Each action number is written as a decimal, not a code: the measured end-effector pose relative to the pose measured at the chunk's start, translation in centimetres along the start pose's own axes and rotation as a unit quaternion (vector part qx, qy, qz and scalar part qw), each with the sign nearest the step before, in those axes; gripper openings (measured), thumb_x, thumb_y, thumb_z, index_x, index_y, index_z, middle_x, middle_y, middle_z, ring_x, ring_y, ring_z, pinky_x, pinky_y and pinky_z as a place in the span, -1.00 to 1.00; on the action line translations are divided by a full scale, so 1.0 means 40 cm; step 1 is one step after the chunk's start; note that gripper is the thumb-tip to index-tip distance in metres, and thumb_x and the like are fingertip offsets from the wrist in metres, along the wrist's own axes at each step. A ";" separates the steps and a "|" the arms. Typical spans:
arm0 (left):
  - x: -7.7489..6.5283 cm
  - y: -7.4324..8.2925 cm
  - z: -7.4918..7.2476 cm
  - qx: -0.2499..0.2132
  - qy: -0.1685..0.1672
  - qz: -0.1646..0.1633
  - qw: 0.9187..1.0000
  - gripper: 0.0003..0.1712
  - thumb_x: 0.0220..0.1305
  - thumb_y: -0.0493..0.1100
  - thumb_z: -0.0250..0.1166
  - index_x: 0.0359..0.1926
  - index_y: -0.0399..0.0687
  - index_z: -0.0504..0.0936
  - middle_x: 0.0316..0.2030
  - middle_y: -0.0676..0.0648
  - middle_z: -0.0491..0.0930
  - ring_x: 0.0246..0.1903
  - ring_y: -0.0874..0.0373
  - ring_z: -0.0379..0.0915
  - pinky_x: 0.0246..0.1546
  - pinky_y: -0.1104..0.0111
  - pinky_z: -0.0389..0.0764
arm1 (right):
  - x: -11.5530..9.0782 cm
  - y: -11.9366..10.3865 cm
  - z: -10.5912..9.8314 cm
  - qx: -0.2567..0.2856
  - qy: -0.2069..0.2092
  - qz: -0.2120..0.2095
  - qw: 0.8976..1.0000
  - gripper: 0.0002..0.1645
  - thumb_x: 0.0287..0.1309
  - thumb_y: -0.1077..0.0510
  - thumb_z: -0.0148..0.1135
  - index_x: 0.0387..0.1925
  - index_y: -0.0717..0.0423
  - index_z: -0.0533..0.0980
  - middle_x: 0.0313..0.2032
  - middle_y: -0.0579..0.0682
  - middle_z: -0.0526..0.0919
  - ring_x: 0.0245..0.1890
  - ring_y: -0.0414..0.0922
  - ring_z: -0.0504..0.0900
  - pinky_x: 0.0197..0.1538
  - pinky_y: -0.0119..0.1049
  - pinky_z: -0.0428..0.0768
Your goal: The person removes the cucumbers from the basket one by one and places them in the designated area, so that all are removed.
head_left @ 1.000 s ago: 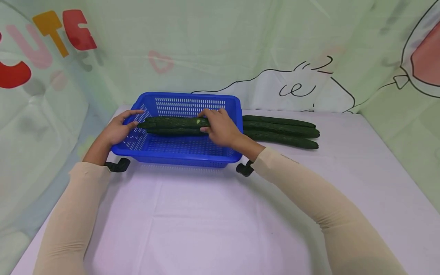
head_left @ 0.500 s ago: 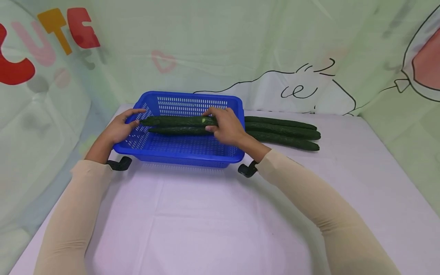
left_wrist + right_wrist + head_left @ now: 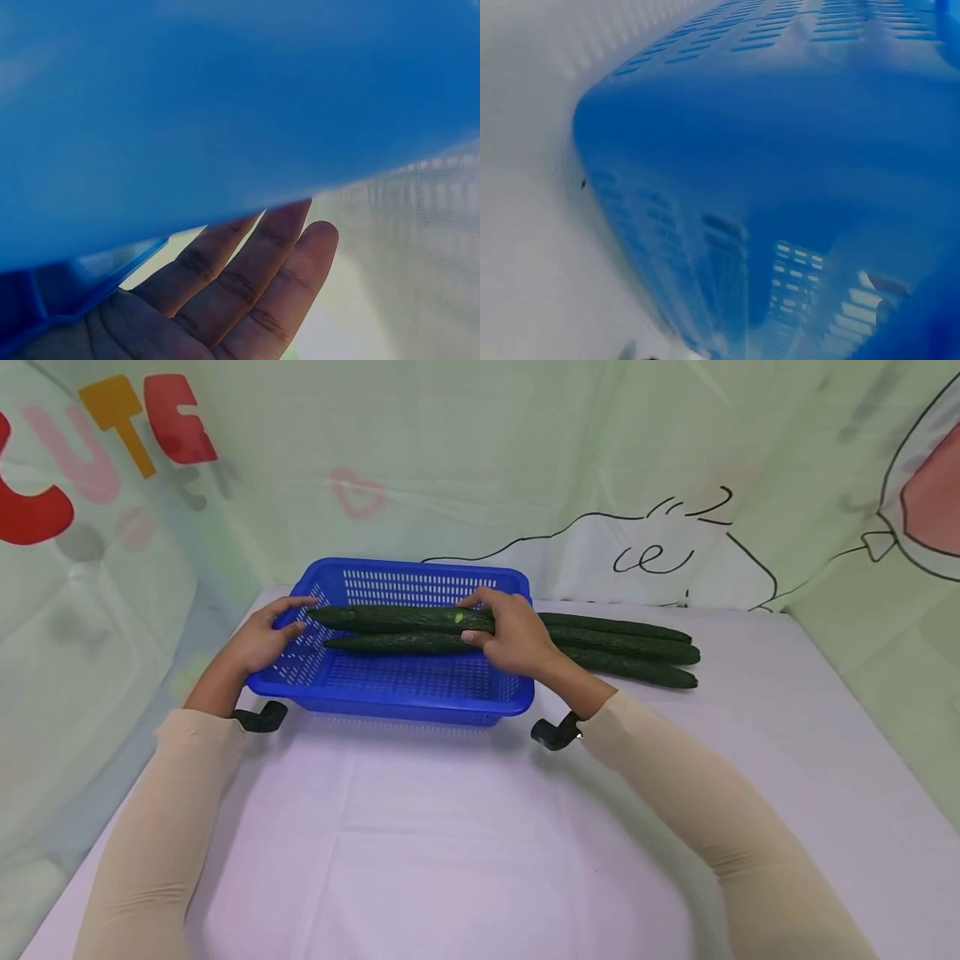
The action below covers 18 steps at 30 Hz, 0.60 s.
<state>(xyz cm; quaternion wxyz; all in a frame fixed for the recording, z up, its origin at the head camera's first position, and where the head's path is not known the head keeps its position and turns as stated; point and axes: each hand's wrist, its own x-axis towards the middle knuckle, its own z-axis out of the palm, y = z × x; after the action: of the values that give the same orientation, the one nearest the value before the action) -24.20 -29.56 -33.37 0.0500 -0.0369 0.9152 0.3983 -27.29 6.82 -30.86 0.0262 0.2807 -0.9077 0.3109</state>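
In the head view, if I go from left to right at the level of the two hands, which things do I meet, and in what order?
Left hand → two cucumbers → right hand → three more cucumbers. The blue basket is left out, because both hands overlap it.

The cucumbers (image 3: 397, 618) are dark green, the slotted basket (image 3: 405, 702) blue, the sleeves (image 3: 161, 818) beige, the tabletop (image 3: 450, 843) pale lilac, and the pale green backdrop (image 3: 480, 435) has red, orange and pink letters (image 3: 168, 422).
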 end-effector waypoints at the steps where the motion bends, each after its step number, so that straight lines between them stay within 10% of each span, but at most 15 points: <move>1: -0.001 0.001 0.000 0.001 0.000 -0.001 1.000 -0.45 0.54 -0.07 -0.07 0.49 0.20 0.18 0.54 -0.28 -0.05 0.28 -0.32 0.24 0.12 -0.11 0.39 | -0.006 0.002 -0.007 -0.002 0.000 0.002 1.000 -0.54 0.26 0.06 0.30 0.18 -0.01 0.50 0.14 0.05 0.62 0.17 0.10 0.49 0.19 0.07 0.44; 9: 0.000 -0.001 0.001 0.004 -0.005 -0.007 1.000 -0.44 0.54 -0.05 -0.09 0.50 0.22 0.16 0.53 -0.28 -0.03 0.21 -0.31 0.32 0.04 -0.06 0.48 | -0.068 0.029 -0.059 0.001 -0.001 -0.012 1.000 -0.58 0.23 0.16 0.33 0.11 0.08 0.50 0.10 0.09 0.64 0.05 0.04 0.58 0.06 0.00 0.53; 18: -0.001 0.001 0.001 0.001 -0.004 0.007 1.000 -0.43 0.53 -0.10 -0.08 0.50 0.17 0.16 0.55 -0.25 -0.11 0.45 -0.36 -0.01 0.32 -0.27 0.14 | -0.164 0.048 -0.120 -0.002 -0.006 0.011 1.000 -0.54 0.24 0.20 0.30 0.17 0.09 0.47 0.14 0.13 0.61 0.17 0.09 0.52 0.19 0.08 0.46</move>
<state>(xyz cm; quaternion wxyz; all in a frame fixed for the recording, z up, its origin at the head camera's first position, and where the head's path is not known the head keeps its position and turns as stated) -24.18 -29.49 -33.38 0.0507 -0.0293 0.9154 0.3983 -23.39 14.09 -29.49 0.0183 0.2727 -0.9113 0.3079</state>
